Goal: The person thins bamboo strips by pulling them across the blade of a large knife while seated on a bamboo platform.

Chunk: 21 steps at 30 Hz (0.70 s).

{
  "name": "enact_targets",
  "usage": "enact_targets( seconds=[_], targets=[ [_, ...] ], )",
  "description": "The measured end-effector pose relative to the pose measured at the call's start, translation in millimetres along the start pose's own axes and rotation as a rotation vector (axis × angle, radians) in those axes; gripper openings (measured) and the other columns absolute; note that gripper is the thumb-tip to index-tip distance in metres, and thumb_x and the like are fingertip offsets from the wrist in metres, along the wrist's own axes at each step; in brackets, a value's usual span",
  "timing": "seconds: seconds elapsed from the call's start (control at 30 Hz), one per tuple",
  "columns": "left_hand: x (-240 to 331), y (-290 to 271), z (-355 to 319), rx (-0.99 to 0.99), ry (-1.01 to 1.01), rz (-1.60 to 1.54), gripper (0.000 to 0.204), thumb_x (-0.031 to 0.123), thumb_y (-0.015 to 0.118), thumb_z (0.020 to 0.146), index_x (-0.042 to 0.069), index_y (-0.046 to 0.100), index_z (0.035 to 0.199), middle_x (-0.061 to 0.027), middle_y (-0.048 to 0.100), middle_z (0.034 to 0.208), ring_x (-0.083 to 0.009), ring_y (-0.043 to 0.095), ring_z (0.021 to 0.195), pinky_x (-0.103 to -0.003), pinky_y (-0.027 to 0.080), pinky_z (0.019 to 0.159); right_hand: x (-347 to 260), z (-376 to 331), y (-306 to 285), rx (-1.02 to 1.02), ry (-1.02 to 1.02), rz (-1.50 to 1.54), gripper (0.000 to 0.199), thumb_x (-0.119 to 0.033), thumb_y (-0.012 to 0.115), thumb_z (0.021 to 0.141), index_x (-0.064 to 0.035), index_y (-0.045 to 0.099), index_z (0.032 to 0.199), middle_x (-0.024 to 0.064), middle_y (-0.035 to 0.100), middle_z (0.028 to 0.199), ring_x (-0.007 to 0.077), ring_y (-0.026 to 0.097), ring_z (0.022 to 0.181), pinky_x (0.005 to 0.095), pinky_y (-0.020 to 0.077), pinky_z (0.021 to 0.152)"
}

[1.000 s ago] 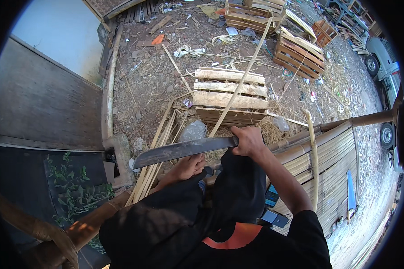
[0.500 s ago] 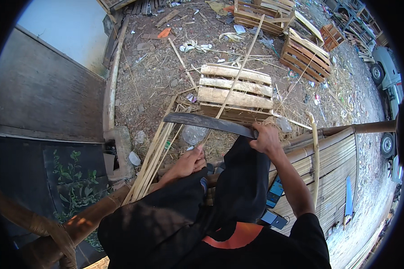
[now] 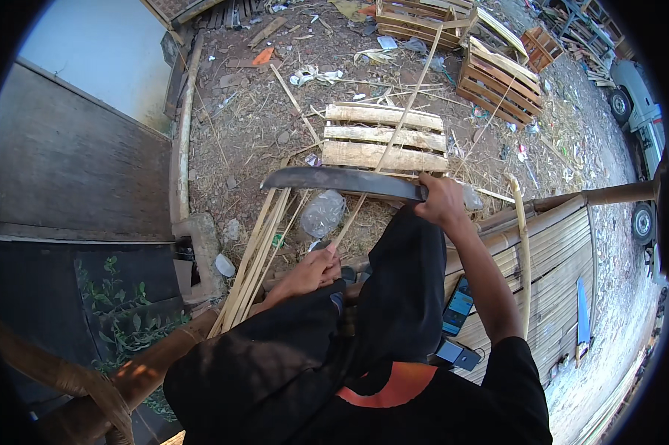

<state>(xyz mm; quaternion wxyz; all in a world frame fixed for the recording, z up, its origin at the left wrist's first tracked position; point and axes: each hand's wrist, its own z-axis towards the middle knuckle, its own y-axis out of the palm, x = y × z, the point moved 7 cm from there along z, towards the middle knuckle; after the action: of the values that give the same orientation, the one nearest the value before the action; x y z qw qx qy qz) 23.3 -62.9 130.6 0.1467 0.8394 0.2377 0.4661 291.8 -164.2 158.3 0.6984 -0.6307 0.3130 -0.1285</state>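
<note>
- Long pale strip (image 3: 409, 96): runs from the left hand to one o'clock, past the near crate; it looks uncut along its visible length, so its trimming seems left to do.
- Strip bundle (image 3: 250, 267): at nine o'clock from the left hand, apparently split already; whether more work awaits these pieces cannot be told.
- Machete (image 3: 342, 180): crosses above the long strip, tip toward nine o'clock; contact between them cannot be told.
- Right hand (image 3: 441, 200): at two o'clock from the left, fingers wrapped round the machete's handle end.
- Left hand (image 3: 314, 273): closed around the near end of the long strip, no gap showing.
- Counts, largest first: at least four slatted crates, the near crate (image 3: 349, 154) at one o'clock and the others beyond it; several bundled strips, overlapping too much to number; one held strip; one machete; one lit phone (image 3: 457, 304), near three o'clock.
</note>
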Motion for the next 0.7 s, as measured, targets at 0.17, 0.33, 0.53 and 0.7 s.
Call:
enact_targets(
  seconds=[0.17,0.33,0.53,0.7],
  targets=[
    [-9,-5,1,-0.044,0.091,0.185,0.044,0.045,0.029,0.105,0.011,0.038,0.08,0.0048,0.03,0.061,-0.0061,0.027,0.051,-0.023,0.024,0.048,73,12,-19,0.129,0.358,0.243,0.029,-0.033,0.067,0.075,-0.0041,0.066,0.08,0.0212,0.065,0.07,0.0406,0.065,0.072,0.0468,0.0502,0.067],
    [0,0,6,-0.032,0.0,0.14,0.045,0.047,0.028,0.105,0.011,0.037,0.078,0.0048,0.03,0.059,-0.0064,0.026,0.051,-0.024,0.023,0.049,-7,-13,-11,0.085,0.078,0.286,0.033,-0.033,0.072,0.07,-0.0058,0.066,0.088,0.019,0.066,0.071,0.0392,0.066,0.073,0.0466,0.0516,0.068],
    [1,3,-5,-0.039,-0.014,0.196,0.046,0.047,0.028,0.105,0.012,0.035,0.077,0.0047,0.029,0.059,-0.0069,0.025,0.053,-0.024,0.023,0.05,-52,-15,-1,-0.123,-0.196,0.051,0.039,-0.033,0.074,0.066,-0.0079,0.063,0.093,0.0175,0.066,0.072,0.0383,0.065,0.07,0.048,0.0517,0.068],
    [13,1,-15,0.003,0.043,0.104,0.046,0.045,0.027,0.106,0.011,0.037,0.077,0.0041,0.03,0.06,-0.0074,0.027,0.055,-0.023,0.024,0.052,74,24,10,0.087,0.293,0.229,0.032,-0.034,0.069,0.072,-0.0044,0.059,0.081,0.0178,0.062,0.067,0.0374,0.064,0.067,0.0462,0.0504,0.064]
  ],
)
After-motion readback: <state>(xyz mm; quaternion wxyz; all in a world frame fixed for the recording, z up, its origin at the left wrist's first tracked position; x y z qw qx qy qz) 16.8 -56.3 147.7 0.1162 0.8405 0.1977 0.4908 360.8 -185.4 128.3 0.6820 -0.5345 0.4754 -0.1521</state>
